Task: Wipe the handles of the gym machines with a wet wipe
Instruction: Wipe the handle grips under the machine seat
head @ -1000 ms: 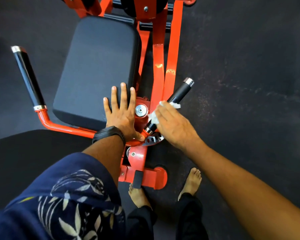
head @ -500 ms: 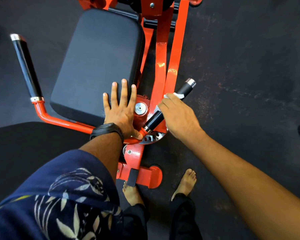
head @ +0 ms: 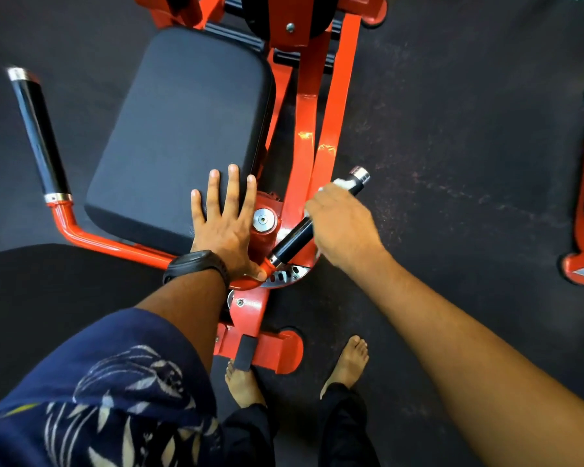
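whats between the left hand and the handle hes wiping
In the head view, a chrome pivot cap on the orange hub sits between the left hand, flat on the seat pad, and the black handle.

Even, moderately bright light from above; glare streaks on the orange frame. Dark floor soaks up shadows. Right hand and left handle's chrome cap motion-blurred. Strong wide-angle bending at edges, corners soft, sleeve slightly unsharp.

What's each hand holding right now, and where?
Right hand presses a white wet wipe around the right handle, near its chrome-capped end. Left hand holds nothing, flat on the seat pad.
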The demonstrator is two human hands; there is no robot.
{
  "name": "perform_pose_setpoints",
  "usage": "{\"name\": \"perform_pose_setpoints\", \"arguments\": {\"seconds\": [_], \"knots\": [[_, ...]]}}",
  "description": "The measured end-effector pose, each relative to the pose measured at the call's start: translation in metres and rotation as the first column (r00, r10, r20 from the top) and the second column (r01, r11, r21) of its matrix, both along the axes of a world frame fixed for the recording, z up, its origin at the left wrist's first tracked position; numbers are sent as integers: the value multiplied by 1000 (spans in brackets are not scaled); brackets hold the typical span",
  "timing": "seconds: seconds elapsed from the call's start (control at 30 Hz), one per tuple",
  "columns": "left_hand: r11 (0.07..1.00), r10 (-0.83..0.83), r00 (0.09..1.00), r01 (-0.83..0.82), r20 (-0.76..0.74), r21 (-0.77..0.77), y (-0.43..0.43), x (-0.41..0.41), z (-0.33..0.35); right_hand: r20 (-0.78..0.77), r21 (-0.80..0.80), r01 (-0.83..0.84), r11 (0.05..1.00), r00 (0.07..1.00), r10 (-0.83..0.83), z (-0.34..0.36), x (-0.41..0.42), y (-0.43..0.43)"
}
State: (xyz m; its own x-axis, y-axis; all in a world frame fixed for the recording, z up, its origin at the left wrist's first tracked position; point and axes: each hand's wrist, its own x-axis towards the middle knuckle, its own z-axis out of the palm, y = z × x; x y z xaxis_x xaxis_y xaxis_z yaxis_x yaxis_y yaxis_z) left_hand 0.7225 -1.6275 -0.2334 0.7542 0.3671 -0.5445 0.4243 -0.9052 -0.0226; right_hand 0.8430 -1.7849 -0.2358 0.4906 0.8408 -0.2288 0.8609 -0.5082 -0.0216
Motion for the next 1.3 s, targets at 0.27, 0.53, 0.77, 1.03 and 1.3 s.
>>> {"name": "perform_pose_setpoints", "arguments": {"seconds": [0.27, 0.53, 0.77, 1.03, 1.3], "knots": [[1000, 2, 1000, -2, -10, -12, 0, 1, 2, -107, 313, 212, 926, 976, -187, -25, -20, -8], [1000, 9, 1000, -9, -3, -16, 0, 1, 0, -395, 424, 762, 490, 642, -657, -46, -85, 26], [1000, 16, 1000, -16, 2, -22, 1, 1, 0, -614, 273, 953, 128, 276, -740, -19, -84, 56], [999, 18, 1000, -18, 1, -27, 0, 1, -1, -740, 165, 960, -226, -31, -672, -26, -53, 48], [999, 21, 1000, -21, -11, -32, 0, 2, -1, -741, 180, 955, -235, -25, -671, -21, -59, 51]]}}
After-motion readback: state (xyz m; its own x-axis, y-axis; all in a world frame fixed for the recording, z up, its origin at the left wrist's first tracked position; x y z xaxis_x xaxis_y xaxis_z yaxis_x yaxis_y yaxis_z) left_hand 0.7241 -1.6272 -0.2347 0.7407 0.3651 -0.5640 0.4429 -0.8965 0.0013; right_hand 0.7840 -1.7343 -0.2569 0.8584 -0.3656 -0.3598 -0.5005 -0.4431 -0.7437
